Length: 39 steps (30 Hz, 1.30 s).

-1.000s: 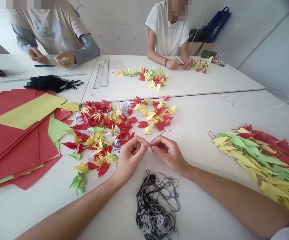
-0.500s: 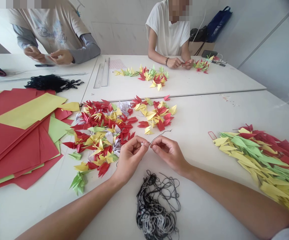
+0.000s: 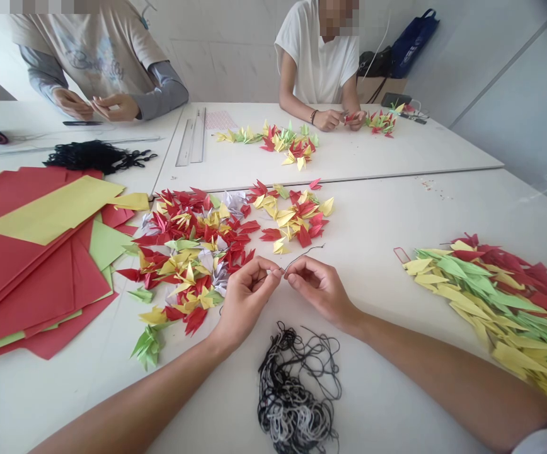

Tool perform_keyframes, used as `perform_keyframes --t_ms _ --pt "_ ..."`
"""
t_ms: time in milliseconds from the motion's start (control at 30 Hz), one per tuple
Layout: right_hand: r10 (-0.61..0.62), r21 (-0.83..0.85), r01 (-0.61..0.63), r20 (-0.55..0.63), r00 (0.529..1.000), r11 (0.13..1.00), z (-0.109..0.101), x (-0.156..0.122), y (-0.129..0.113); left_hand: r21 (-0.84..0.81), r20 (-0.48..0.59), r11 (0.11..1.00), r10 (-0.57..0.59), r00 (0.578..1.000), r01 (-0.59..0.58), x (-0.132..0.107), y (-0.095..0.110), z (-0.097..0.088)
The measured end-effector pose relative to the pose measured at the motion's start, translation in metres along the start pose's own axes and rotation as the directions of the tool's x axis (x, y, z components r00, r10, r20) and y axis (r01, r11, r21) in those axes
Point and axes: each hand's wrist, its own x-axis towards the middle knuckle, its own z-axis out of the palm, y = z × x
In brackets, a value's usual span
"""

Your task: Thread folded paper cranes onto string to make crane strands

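Black thread rises from my two narrow grips, the left hand and right hand pinching it fingertip to fingertip above the white counter, just beside a heap of origami cranes and near a loose tangle of dark thread.

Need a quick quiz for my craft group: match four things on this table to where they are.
Things:
1. thin dark thread
2. tangle of black and grey thread
3. stack of red, yellow and green paper sheets
4. pile of yellow, green and red origami cranes

Places:
A. left side of the near table
B. right side of that table
C. pinched between the left hand and right hand
D. on the table, just below the hands

Pairs: 1-C, 2-D, 3-A, 4-B
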Motion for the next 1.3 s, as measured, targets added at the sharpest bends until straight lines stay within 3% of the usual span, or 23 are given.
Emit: perform_keyframes --t_ms 1300 --pt "0.007 -0.022 -0.007 -0.006 1.0 1.0 0.0003 -0.0006 -0.0001 0.04 -0.008 0.999 -0.005 1.0 0.005 -0.0004 0.0013 0.0"
